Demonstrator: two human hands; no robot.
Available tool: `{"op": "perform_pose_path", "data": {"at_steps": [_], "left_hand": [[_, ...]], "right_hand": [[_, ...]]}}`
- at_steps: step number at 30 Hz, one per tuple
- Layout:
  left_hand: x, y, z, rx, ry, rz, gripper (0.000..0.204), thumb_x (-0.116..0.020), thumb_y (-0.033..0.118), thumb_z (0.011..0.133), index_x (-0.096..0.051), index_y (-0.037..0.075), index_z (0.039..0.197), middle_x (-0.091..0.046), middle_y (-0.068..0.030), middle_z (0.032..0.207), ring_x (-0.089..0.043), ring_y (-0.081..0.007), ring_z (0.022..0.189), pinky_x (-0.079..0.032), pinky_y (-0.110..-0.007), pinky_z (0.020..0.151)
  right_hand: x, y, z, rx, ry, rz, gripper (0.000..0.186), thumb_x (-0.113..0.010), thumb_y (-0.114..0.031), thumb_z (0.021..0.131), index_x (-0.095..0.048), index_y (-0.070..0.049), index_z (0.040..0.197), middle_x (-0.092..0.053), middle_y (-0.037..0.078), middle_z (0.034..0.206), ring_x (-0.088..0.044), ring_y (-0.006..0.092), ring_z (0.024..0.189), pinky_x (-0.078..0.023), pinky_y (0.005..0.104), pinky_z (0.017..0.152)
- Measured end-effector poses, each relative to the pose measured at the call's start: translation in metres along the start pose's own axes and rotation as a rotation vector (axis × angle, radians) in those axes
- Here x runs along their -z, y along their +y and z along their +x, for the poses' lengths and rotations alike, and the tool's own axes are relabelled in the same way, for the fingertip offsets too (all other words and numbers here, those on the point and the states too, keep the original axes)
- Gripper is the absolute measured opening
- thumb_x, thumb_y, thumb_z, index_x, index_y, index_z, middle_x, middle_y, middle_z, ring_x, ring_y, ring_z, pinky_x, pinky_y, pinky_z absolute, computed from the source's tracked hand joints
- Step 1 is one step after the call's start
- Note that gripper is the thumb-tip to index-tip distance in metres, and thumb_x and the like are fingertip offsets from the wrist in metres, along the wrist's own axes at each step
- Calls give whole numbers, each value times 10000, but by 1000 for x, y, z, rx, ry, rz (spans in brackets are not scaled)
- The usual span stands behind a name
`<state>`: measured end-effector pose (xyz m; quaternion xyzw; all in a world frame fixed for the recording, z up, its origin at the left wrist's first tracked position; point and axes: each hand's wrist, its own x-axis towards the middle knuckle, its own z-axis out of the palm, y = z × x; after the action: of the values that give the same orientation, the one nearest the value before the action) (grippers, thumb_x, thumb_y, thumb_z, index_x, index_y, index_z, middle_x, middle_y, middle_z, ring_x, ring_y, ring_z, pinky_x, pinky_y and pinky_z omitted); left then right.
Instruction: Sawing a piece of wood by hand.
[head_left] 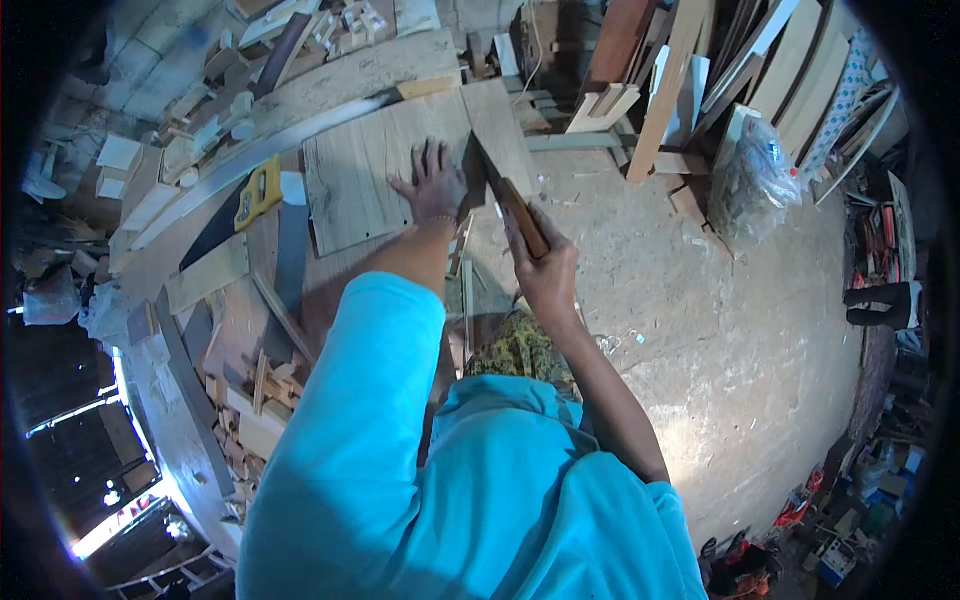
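Observation:
My left hand [434, 182] lies flat with fingers spread on a pale wood-grain board [350, 175], pressing near its right part. My right hand [548, 262] is closed round the brown wooden handle of a handsaw [522, 217]. Its dark blade points away from me and meets the board to the right of my left hand. A strip of the board continues on the blade's far right side. Part of the blade is hard to make out against a dark shadow. Left of the board, a second handsaw with a yellow handle [259, 195] rests on the workbench.
Wood offcuts [350, 28] pile up behind the board and along the bench's left. Planks [668, 90] lean at the back right beside a clear plastic bag [755, 180]. Concrete floor [720, 330] stretches to my right, with clutter along its far edge.

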<state>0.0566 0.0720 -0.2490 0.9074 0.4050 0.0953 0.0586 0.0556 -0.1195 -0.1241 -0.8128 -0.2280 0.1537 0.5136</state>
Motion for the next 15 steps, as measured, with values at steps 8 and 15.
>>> {"op": "perform_pose_path", "data": {"at_steps": [8, 15], "left_hand": [[7, 8, -7, 34, 19, 46, 484, -420, 322, 864, -361, 176, 1322, -250, 25, 1430, -178, -199, 1342, -68, -721, 949], [-3, 2, 0, 16, -51, 31, 489, -431, 341, 851, -360, 213, 1318, -254, 39, 1425, -149, -207, 1349, -20, -739, 939]], "right_hand": [[69, -30, -90, 72, 37, 36, 384, -577, -56, 802, -500, 52, 1163, -586, 305, 854, -632, 377, 793, -493, 359, 621], [0, -5, -4, 137, 94, -46, 339, -610, -99, 812, -552, 59, 1106, -618, 246, 799, -631, 158, 725, -477, 282, 627]]}}
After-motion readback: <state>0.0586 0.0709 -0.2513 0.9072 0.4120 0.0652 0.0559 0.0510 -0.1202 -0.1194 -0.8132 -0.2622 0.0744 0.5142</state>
